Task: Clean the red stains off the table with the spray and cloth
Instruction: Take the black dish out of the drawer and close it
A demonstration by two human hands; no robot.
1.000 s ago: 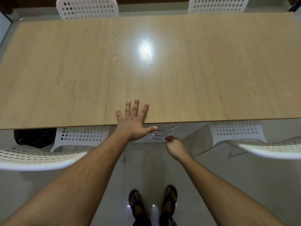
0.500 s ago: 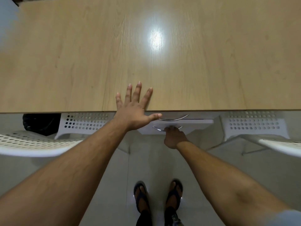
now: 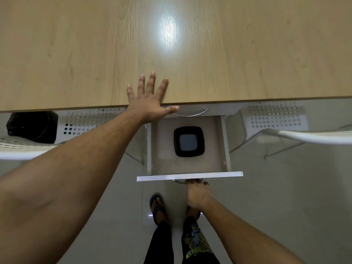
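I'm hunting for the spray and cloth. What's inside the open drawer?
Only a black square dish lies on the drawer floor. No spray or cloth shows. The drawer's back end is hidden under the table edge, and the left hand covers its back left corner.

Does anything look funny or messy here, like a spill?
No spill or red stain shows on the table. One odd thing: the pulled-out drawer holds only a black square dish, no spray or cloth. The left hand lies flat on the table edge; the right hand grips the drawer handle.
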